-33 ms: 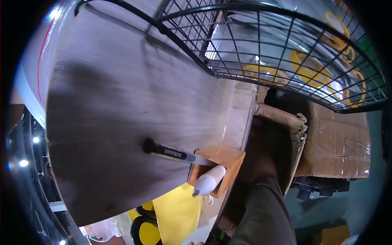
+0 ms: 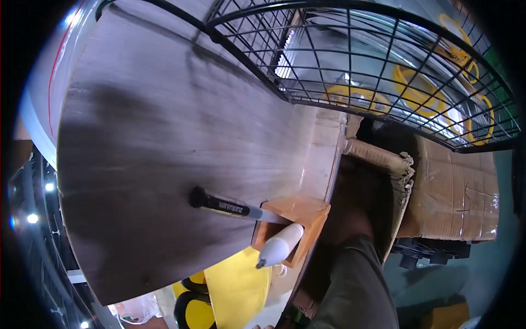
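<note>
My right arm, in a grey-olive sleeve, comes up from the lower edge and reaches into an open cardboard box [image 2: 402, 192]. Only the wrist and back of my right hand [image 2: 353, 225] show; the fingers are lost in the box's dark inside, so what they touch is hidden. At the bottom edge a sliver of fingertips, seemingly my left hand [image 2: 263, 327], is visible, too little to show its pose. Beside the box, an orange-brown wooden pen holder [image 2: 312, 219] carries a black-and-grey marker [image 2: 230, 207] and a white pen-like tube [image 2: 280, 245], both leaning out.
A black wire basket [image 2: 350, 60] holding clear plastic packs with yellow rings stands at the upper right. The grey board [image 2: 164, 153] fills the left. A taped carton [image 2: 455, 186] lies right of the box. Below are a yellow sheet [image 2: 238, 285] and black-handled scissors [image 2: 189, 310].
</note>
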`<state>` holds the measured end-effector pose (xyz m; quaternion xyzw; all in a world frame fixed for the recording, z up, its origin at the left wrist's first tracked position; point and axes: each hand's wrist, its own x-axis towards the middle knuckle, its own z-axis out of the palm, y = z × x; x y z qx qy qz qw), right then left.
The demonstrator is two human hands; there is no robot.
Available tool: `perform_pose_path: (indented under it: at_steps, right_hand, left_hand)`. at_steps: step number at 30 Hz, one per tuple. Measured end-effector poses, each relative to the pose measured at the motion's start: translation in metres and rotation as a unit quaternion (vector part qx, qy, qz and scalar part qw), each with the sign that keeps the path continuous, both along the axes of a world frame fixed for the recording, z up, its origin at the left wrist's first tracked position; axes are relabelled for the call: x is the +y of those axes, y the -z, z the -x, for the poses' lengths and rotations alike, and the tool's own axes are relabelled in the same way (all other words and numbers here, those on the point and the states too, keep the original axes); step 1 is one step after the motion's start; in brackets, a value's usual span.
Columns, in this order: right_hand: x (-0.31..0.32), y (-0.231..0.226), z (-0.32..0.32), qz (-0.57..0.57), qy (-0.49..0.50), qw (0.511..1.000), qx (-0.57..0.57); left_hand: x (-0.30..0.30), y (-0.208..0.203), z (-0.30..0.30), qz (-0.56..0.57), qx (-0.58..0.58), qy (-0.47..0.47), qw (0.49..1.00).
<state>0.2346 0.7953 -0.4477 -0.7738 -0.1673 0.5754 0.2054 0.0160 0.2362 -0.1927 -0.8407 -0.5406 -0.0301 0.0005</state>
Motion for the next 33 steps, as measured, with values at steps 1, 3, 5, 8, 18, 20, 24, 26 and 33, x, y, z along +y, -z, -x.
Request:
perform_pose_path:
  at_steps: [1,3,5,8,18,20,24,26,33]
  right_hand:
    - [-0.002,0.002,0.003,0.002,0.001,1.000,0.001]
    - [-0.014,0.000,0.008,0.010,0.000,1.000,0.003]
    - [-0.021,-0.002,-0.002,0.017,0.003,1.000,-0.011]
    - [-0.035,-0.030,-0.018,0.013,-0.008,0.999,-0.034]
    - [-0.144,-0.184,-0.101,-0.320,0.257,0.903,0.129]
    - [-0.176,-0.236,-0.131,-0.360,0.208,0.898,0.142]
    - [-0.240,-0.354,-0.179,-0.396,0.070,0.901,0.164]
    - [-0.267,-0.407,-0.186,-0.398,-0.016,0.895,0.200]
    - [-0.346,-0.508,-0.060,-0.287,-0.265,0.835,0.388]
  left_hand:
    - [0.013,-0.009,-0.010,0.000,0.002,-0.002,1.000]
    - [0.056,-0.054,-0.047,0.180,0.187,-0.025,0.965]
    - [0.171,-0.087,-0.116,0.077,0.143,0.093,0.982]
    - [0.188,-0.102,-0.139,0.085,0.188,0.038,0.978]
    - [0.218,-0.132,-0.149,0.150,-0.072,0.020,0.986]
    - [0.217,-0.130,-0.146,0.119,-0.083,0.029,0.989]
    - [0.189,-0.130,-0.140,0.059,-0.246,-0.003,0.967]
    - [0.163,-0.143,-0.145,0.178,-0.490,-0.119,0.845]
    - [0.072,-0.188,-0.099,0.218,-0.912,-0.168,0.303]
